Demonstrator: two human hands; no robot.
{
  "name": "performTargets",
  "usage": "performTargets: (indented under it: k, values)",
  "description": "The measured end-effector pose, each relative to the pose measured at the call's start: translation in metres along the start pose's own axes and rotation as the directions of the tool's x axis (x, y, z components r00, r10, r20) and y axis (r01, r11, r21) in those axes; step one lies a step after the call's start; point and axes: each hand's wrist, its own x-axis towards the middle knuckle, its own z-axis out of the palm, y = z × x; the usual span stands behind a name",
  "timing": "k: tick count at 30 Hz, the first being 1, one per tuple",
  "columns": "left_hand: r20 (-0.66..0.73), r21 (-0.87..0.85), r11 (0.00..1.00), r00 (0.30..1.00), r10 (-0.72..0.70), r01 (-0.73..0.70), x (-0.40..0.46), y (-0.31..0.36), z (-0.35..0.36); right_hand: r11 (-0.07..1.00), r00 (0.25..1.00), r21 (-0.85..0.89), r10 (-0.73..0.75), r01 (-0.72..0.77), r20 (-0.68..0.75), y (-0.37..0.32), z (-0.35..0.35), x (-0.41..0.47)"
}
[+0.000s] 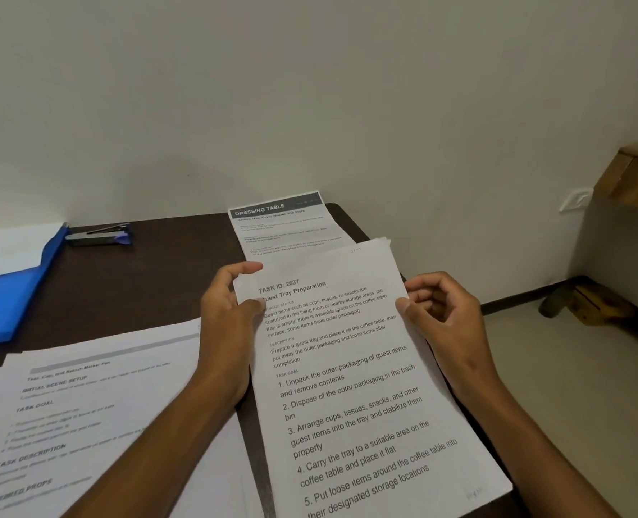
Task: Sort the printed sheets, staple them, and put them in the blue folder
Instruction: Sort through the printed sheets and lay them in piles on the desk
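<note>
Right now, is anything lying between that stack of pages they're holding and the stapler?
Nothing visible does. Both hands hold the stack; the stapler lies far left by the blue folder, with only bare dark table between them.

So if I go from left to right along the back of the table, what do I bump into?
blue folder → stapler → "Dressing Table" sheet

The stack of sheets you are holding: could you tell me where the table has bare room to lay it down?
The widest bare patch of table lies between the stapler, the blue folder, the near-left sheets and the left hand. A narrow strip runs between those sheets and the held stack. The right side is crowded: the Dressing Table sheet lies behind the stack.
</note>
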Motion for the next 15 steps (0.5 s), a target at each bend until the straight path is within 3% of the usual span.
performTargets:
  k: [15]
  values:
    - [-0.006,0.039,0.999,1.000,0.022,-0.022,-0.0002,-0.0010,-0.0003,0.997,0.998,-0.053,-0.065,0.064,-0.004,-0.0061,0.0005,-0.0066]
